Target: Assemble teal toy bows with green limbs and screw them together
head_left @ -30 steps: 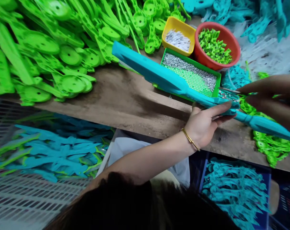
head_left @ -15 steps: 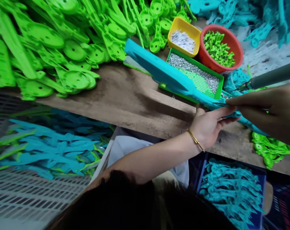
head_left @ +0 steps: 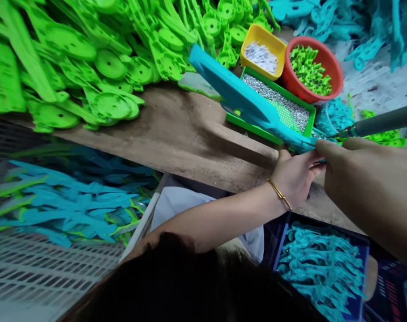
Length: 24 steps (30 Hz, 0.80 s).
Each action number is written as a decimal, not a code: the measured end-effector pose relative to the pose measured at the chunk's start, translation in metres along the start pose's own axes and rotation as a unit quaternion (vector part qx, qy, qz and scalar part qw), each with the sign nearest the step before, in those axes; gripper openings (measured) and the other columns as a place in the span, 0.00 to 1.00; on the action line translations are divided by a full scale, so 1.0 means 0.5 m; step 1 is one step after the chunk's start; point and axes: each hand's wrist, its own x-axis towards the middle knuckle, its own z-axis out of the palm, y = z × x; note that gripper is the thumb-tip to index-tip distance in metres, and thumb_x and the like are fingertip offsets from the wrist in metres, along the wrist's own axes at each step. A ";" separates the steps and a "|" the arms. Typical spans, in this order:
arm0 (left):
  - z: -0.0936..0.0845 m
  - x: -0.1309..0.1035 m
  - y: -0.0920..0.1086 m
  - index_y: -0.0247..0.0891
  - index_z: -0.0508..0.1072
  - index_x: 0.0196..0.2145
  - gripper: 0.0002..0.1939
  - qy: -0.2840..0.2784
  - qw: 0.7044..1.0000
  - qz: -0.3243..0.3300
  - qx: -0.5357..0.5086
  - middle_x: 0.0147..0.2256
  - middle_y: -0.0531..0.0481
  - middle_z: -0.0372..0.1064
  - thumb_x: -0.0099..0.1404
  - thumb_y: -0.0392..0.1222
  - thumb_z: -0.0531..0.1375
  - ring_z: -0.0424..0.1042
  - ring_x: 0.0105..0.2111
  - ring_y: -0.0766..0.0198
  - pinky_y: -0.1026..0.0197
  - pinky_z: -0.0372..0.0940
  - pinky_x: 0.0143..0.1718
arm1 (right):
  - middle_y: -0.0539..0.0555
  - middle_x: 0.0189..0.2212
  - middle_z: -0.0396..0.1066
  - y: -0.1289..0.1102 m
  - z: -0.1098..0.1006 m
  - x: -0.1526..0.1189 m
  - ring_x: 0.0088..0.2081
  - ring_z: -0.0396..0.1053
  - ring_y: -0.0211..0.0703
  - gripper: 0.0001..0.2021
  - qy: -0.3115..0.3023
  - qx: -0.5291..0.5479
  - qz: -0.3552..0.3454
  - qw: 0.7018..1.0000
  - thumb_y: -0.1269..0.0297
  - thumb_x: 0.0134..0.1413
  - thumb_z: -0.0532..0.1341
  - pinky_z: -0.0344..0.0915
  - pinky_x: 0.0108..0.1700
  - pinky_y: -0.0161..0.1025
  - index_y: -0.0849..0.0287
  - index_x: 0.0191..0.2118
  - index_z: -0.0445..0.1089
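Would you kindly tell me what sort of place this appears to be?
Probably a factory workshop: green plastic parts are heaped on a bench, a green tray holds small metal pieces, and the left hand grips a long blue piece.

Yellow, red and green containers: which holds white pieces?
The yellow tub, left of the red bowl. Its pieces are white; the bowl's are bright green, the green tray's silvery.

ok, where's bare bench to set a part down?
Bare bench runs between the green pile and green tray, and along the front edge to the left hand. Crowded: yellow box and red bowl behind the tray; teal piece slanting over it; right hand and grey tool to its right.
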 end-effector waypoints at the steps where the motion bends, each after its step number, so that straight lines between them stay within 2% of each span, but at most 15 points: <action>1: 0.002 -0.002 0.001 0.31 0.62 0.12 0.23 0.012 0.999 -0.009 -0.036 0.27 0.55 0.76 0.65 0.33 0.53 0.77 0.43 0.57 0.56 0.65 0.39 | 0.54 0.17 0.60 -0.006 -0.008 0.004 0.15 0.50 0.39 0.04 -0.010 -0.011 0.005 1.000 0.67 0.50 0.54 0.38 0.20 0.37 0.55 0.29 0.65; 3: 0.001 -0.005 0.002 0.31 0.64 0.13 0.23 0.003 0.999 0.009 -0.040 0.24 0.55 0.72 0.65 0.29 0.49 0.78 0.40 0.60 0.57 0.65 0.39 | 0.55 0.16 0.60 -0.011 -0.022 0.012 0.14 0.51 0.39 0.05 -0.015 -0.011 0.025 1.000 0.68 0.49 0.55 0.38 0.18 0.36 0.55 0.25 0.64; 6: -0.010 -0.004 -0.001 0.34 0.65 0.17 0.17 -0.047 0.996 0.056 0.055 0.19 0.56 0.67 0.59 0.20 0.57 0.77 0.36 0.65 0.61 0.66 0.41 | 0.54 0.15 0.60 -0.002 -0.035 0.017 0.12 0.48 0.38 0.07 0.010 0.006 0.017 1.000 0.67 0.49 0.55 0.36 0.17 0.35 0.54 0.23 0.64; 10: -0.023 0.004 -0.010 0.36 0.64 0.24 0.16 -0.085 0.989 0.071 0.096 0.23 0.55 0.69 0.52 0.18 0.64 0.75 0.33 0.65 0.59 0.66 0.45 | 0.52 0.13 0.61 0.012 -0.044 0.016 0.12 0.47 0.37 0.05 0.016 0.030 0.014 0.999 0.67 0.45 0.58 0.37 0.17 0.34 0.52 0.23 0.67; 14: -0.021 0.003 -0.014 0.37 0.61 0.27 0.18 -0.063 0.990 0.095 0.087 0.27 0.57 0.70 0.53 0.17 0.62 0.76 0.39 0.64 0.59 0.65 0.45 | 0.53 0.13 0.64 0.003 -0.047 0.019 0.12 0.48 0.38 0.06 0.003 0.040 0.037 0.999 0.70 0.43 0.59 0.36 0.16 0.33 0.52 0.25 0.71; 16: -0.016 -0.001 -0.014 0.36 0.62 0.26 0.17 -0.050 0.990 0.096 0.094 0.29 0.58 0.72 0.54 0.16 0.60 0.77 0.42 0.64 0.59 0.65 0.44 | 0.53 0.12 0.61 -0.004 -0.047 0.021 0.11 0.49 0.38 0.05 0.014 0.038 0.035 0.999 0.70 0.43 0.58 0.36 0.16 0.33 0.53 0.23 0.70; 19: -0.009 -0.009 -0.011 0.34 0.62 0.22 0.14 -0.035 0.990 0.090 0.103 0.32 0.61 0.76 0.57 0.20 0.58 0.76 0.45 0.61 0.58 0.65 0.40 | 0.53 0.12 0.58 -0.013 -0.048 0.022 0.12 0.50 0.39 0.07 0.031 0.032 0.028 0.999 0.70 0.45 0.57 0.35 0.16 0.33 0.54 0.21 0.65; 21: -0.005 -0.013 -0.010 0.33 0.62 0.19 0.14 -0.027 0.990 0.086 0.110 0.34 0.61 0.77 0.58 0.23 0.57 0.75 0.48 0.59 0.58 0.64 0.39 | 0.52 0.12 0.58 -0.016 -0.051 0.021 0.12 0.52 0.39 0.07 0.017 0.023 0.036 0.999 0.72 0.44 0.57 0.35 0.16 0.33 0.55 0.21 0.64; 24: -0.004 -0.015 -0.009 0.33 0.63 0.19 0.14 -0.024 0.991 0.074 0.105 0.34 0.59 0.77 0.56 0.23 0.60 0.75 0.49 0.57 0.58 0.64 0.39 | 0.53 0.14 0.61 -0.026 -0.062 0.020 0.13 0.57 0.42 0.05 -0.030 0.007 0.066 0.997 0.72 0.46 0.58 0.35 0.16 0.33 0.57 0.24 0.67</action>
